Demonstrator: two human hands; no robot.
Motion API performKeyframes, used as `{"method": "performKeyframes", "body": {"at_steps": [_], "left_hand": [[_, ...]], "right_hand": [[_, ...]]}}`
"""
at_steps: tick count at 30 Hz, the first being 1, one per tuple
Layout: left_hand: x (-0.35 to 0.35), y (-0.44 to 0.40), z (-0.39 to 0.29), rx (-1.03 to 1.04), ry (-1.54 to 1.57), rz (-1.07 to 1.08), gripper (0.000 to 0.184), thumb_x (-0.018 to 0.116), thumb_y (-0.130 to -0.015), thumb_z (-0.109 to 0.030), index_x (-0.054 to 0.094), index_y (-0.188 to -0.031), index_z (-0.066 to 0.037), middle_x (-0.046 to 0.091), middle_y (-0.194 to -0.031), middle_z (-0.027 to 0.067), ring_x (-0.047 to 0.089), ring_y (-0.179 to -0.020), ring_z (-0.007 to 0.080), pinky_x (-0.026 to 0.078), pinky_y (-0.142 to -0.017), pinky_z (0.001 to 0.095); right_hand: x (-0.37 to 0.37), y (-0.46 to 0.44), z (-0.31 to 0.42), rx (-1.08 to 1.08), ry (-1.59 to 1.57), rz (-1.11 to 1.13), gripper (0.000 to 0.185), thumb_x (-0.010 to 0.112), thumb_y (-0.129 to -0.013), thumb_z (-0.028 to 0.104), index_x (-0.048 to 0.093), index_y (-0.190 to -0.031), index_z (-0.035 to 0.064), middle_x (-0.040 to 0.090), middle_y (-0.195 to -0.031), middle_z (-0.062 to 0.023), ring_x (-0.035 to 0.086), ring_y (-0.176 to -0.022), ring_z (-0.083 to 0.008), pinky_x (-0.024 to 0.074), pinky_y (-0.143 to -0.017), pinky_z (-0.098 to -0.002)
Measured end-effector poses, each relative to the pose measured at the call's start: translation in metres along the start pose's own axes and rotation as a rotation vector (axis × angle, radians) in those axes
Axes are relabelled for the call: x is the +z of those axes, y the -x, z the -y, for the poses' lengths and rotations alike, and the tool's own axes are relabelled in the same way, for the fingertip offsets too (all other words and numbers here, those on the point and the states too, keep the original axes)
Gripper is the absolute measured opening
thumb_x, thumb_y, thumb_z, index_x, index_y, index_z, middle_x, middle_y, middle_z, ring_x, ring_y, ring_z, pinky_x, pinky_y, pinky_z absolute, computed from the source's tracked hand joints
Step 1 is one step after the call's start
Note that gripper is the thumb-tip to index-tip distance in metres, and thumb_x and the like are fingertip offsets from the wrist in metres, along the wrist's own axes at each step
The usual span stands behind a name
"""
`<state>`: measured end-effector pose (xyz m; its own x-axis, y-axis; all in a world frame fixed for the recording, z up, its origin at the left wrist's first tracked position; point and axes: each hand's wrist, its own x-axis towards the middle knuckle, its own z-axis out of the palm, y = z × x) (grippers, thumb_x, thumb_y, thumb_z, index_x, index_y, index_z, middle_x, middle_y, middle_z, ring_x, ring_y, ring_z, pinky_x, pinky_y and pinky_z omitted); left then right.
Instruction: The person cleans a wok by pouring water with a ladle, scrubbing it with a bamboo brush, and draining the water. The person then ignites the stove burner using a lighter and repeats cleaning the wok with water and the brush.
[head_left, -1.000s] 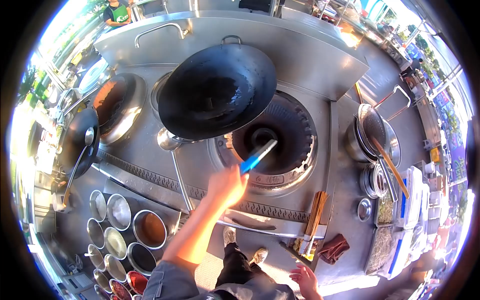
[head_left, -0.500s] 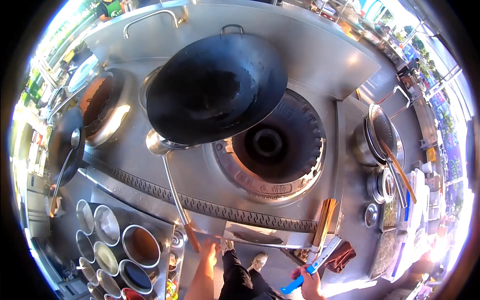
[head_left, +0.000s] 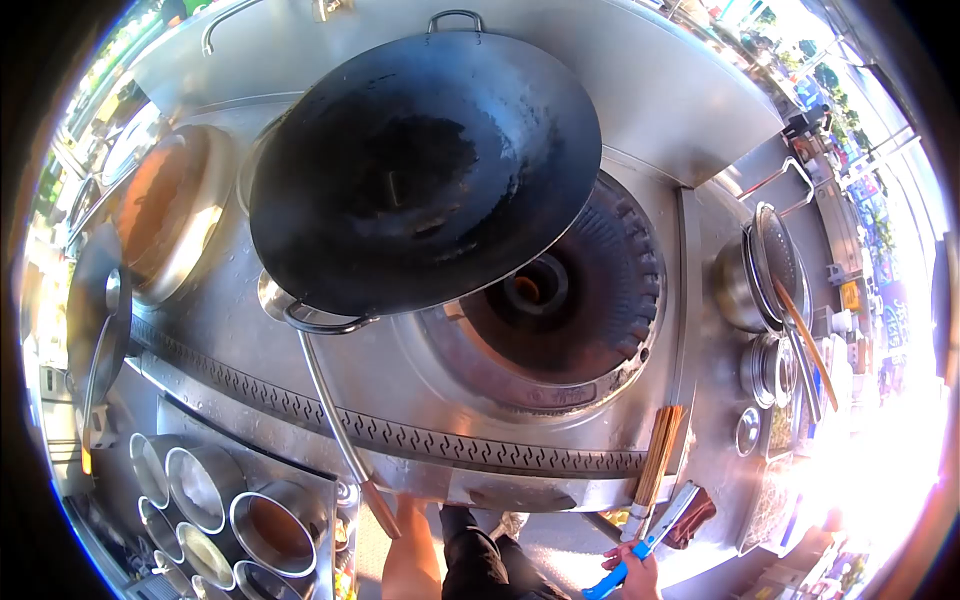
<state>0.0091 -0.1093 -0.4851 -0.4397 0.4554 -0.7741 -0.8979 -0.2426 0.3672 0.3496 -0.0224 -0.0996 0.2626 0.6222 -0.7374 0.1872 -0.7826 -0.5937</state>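
Observation:
My right hand (head_left: pixel 632 568) is closed around a blue-handled tool (head_left: pixel 645 550) with a long silver end, below the stove's front edge. Just above it stands a bamboo wok brush (head_left: pixel 657 455), and a dark brown cloth (head_left: pixel 692 518) hangs to the right. At the front edge is my left hand (head_left: pixel 411 508), mostly hidden with its fingers out of sight, close to the wooden handle of a ladle (head_left: pixel 330 410). A large black wok (head_left: pixel 420 170) sits tilted, partly over the burner (head_left: pixel 600 300). A small orange glow shows inside the burner's centre.
Metal pots of sauces and seasonings (head_left: pixel 275 535) stand at the lower left. A second wok (head_left: pixel 100 310) with a ladle lies at the far left. On the right are a strainer (head_left: pixel 775 250) over a pot and small bowls (head_left: pixel 765 370). A tap (head_left: pixel 225 22) is at the back.
My left hand has moved forward to the stove's front edge, and its fingers have gone out of sight. An orange glow has appeared in the burner. The view has shifted closer to the wok.

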Motion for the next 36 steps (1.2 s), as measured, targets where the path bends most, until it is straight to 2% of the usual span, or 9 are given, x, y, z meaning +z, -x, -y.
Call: {"method": "performKeyframes", "body": {"at_steps": [3,6,15,17,21,30,36], "left_hand": [[-0.004,-0.009,-0.004,-0.001,-0.020,-0.040,0.022,0.056,-0.096,-0.026,0.054,-0.114,-0.014,0.063,-0.096,0.0074,0.064,-0.073,0.0222,0.052,-0.061,0.0428],[-0.007,-0.020,-0.007,-0.002,-0.040,-0.079,0.022,0.056,-0.096,-0.026,0.055,-0.114,-0.013,0.063,-0.095,0.0075,0.064,-0.073,0.0221,0.052,-0.061,0.0420],[-0.024,-0.054,-0.010,0.003,-0.055,-0.139,0.022,0.057,-0.095,-0.025,0.056,-0.112,-0.012,0.064,-0.094,0.0077,0.063,-0.071,0.0216,0.051,-0.059,0.0395],[-0.029,-0.059,-0.009,-0.002,-0.055,-0.147,0.022,0.057,-0.095,-0.025,0.057,-0.112,-0.011,0.064,-0.094,0.0077,0.063,-0.070,0.0215,0.051,-0.058,0.0390],[-0.039,-0.065,-0.009,-0.001,-0.063,-0.156,0.021,0.058,-0.095,-0.024,0.057,-0.111,-0.010,0.064,-0.093,0.0078,0.063,-0.069,0.0213,0.051,-0.057,0.0379],[-0.059,-0.076,-0.008,0.016,-0.064,-0.179,0.021,0.059,-0.094,-0.023,0.059,-0.109,-0.009,0.065,-0.092,0.0080,0.063,-0.067,0.0208,0.050,-0.055,0.0354],[-0.072,-0.077,-0.009,0.027,-0.117,-0.201,0.021,0.059,-0.094,-0.023,0.060,-0.108,-0.007,0.066,-0.091,0.0082,0.063,-0.066,0.0205,0.050,-0.054,0.0338]], "right_hand": [[0.002,0.000,0.002,-0.064,0.001,-0.018,0.017,0.054,-0.096,0.017,0.059,-0.101,0.0014,0.063,-0.082,-0.0094,0.062,-0.074,-0.0194,0.0510,-0.064,-0.0329],[-0.002,-0.003,0.002,0.006,-0.017,0.003,0.023,0.054,-0.097,0.019,0.055,-0.111,0.0011,0.064,-0.092,-0.0100,0.063,-0.080,-0.0198,0.0534,-0.067,-0.0334],[0.010,-0.002,0.007,0.004,0.170,-0.027,0.024,0.049,-0.100,0.023,0.058,-0.104,0.0006,0.063,-0.088,-0.0095,0.065,-0.081,-0.0206,0.0507,-0.061,-0.0311],[0.010,0.000,0.007,0.079,0.184,-0.019,0.023,0.049,-0.100,0.022,0.059,-0.104,0.0012,0.063,-0.087,-0.0089,0.064,-0.080,-0.0198,0.0500,-0.061,-0.0306],[0.014,0.003,0.006,0.040,0.209,0.008,0.022,0.048,-0.100,0.021,0.059,-0.103,0.0019,0.063,-0.086,-0.0083,0.064,-0.077,-0.0189,0.0490,-0.059,-0.0298],[0.008,-0.012,-0.018,0.010,0.188,-0.004,0.019,0.053,-0.098,0.019,0.057,-0.102,0.0016,0.064,-0.089,-0.0099,0.063,-0.074,-0.0185,0.0486,-0.058,-0.0286],[0.016,-0.002,-0.015,-0.017,0.203,0.033,0.019,0.055,-0.097,0.019,0.056,-0.103,0.0019,0.064,-0.090,-0.0103,0.063,-0.074,-0.0187,0.0506,-0.063,-0.0289]]}}
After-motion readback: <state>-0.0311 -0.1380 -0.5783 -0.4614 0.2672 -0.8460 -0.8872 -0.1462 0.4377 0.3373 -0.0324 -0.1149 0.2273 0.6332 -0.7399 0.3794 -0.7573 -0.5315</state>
